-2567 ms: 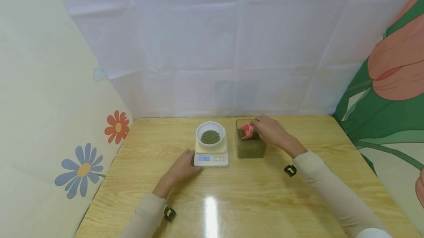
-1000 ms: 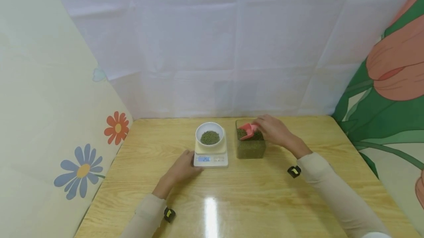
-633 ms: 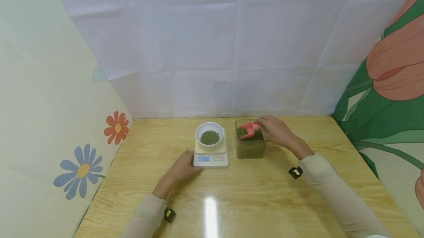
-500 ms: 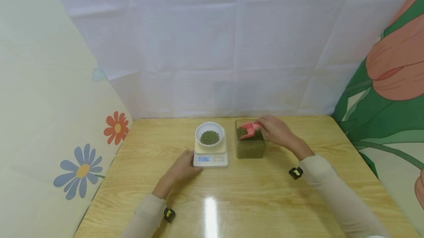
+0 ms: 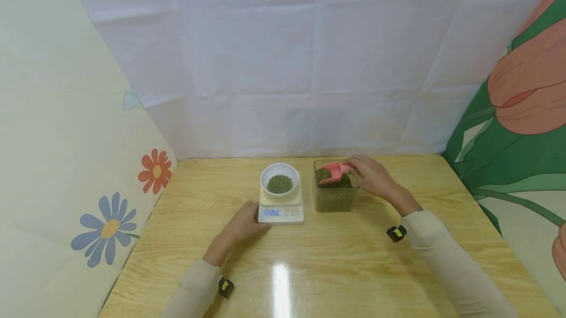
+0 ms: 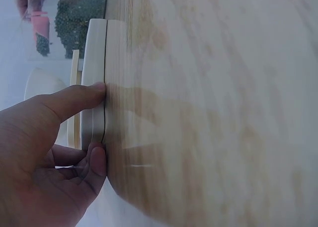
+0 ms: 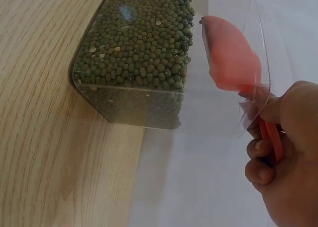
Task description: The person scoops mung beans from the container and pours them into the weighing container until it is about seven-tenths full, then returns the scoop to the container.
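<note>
My right hand grips the handle of a pink scoop over the clear square container of green mung beans. In the right wrist view the scoop's bowl is above the beans, within the container's walls. Some beans show at its mouth in the left wrist view. My left hand holds the near left corner of a white kitchen scale, thumb along its front edge and fingers at its side. A white bowl with a heap of mung beans stands on the scale, whose display reads about 256.
Scale and container stand side by side with a narrow gap on the wooden table. Behind its back edge hangs a white cloth. Flower-printed panels border both sides.
My right hand has drawn slightly to the right, and the scoop has come up from the beans and shows more of its bowl. The left hand, scale and reading look the same.
</note>
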The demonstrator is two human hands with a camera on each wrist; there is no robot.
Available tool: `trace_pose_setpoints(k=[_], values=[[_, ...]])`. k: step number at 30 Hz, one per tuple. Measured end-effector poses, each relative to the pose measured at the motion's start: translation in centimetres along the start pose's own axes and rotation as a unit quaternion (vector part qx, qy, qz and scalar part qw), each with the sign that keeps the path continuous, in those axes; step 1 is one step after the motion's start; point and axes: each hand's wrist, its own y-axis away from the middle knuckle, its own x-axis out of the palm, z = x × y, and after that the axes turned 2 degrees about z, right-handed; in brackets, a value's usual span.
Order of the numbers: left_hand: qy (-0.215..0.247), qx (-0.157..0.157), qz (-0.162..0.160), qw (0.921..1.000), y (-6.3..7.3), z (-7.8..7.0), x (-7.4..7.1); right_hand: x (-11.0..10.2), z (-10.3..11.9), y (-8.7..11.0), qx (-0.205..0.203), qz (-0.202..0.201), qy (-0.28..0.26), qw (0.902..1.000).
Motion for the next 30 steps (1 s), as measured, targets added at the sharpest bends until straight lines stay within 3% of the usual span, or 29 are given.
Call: trace_pose_setpoints(k=[30], values=[[-0.004,0.0,-0.001,1.0,0.02,0.04,0.03,-0.37,-0.4,0.39,0.032,-0.011,-0.049,0.9982]])
